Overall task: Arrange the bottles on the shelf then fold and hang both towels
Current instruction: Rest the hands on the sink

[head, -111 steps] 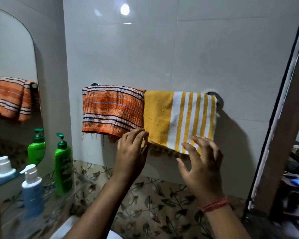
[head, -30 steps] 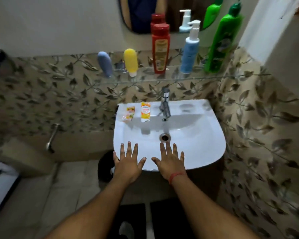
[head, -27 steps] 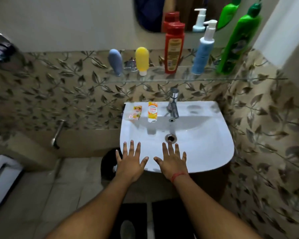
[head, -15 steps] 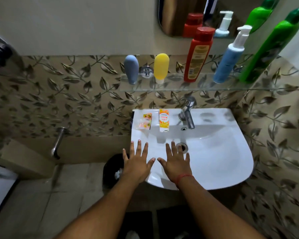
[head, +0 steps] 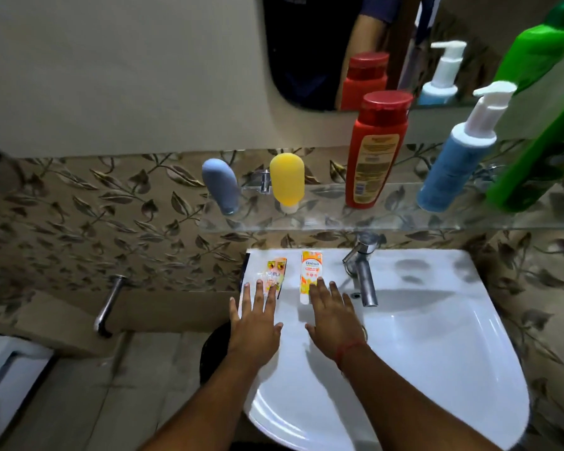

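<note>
shelf [head: 388, 219]: five bottles | sink [head: 437, 336]: tap [head: 362, 275], two packets | left hand [head: 256, 323], right hand [head: 334, 317]: flat, fingers spread, grasping nothing, fingertips at packets

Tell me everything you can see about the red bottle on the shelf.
The red bottle stands upright on the glass shelf above the sink, between the yellow tube and the blue pump bottle, touching neither. It looks like glossy plastic, with a wide darker-red cap, closed, and a yellowish printed label too small to read. Its top is reflected in the mirror behind. No hand touches it.
</note>
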Motion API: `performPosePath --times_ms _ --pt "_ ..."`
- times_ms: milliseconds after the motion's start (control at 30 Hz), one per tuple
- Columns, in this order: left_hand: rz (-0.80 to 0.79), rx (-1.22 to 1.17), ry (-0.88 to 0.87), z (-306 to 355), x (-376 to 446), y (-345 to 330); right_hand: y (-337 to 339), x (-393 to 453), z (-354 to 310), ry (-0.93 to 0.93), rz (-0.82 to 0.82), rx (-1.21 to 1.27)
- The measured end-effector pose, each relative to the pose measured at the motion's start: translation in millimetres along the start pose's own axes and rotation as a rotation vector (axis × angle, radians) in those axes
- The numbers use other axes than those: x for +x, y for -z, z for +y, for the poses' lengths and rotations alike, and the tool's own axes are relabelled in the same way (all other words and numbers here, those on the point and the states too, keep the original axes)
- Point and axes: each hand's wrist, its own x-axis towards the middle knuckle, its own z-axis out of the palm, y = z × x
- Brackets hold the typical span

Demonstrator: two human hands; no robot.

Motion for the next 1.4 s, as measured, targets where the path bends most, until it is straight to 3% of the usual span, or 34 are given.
performPosePath --times_ms 467,667,867,1033,1200,1400 --pt "-0.075 0.069 -0.116 -10.9 67.7 -0.7 2.4 50.7 2.0 0.027 0.024 -0.094" --pt "-0.115 0.121 -0.169 -16.1 69.8 3.3 4.4 53.6 -2.7 0.006 0.074 -0.009" --pt "0.025 -0.234 0.037 -15.2 59.9 33.6 26.7 49.4 -20.3 0.012 0.314 0.136" --pt "0.213 -0.483 0.319 -14.3 41.7 57.5 55.1 50.0 -58.0 -0.026 0.434 0.528" --pt "0.384 -0.796 0.430 -36.8 10.7 65.3 50.5 38.6 -132.2 0.065 0.312 0.858" --pt "0.266 -0.932 0.415 -105.1 -21.7 53.8 9.0 26.1 -208.5 0.041 0.135 0.984"
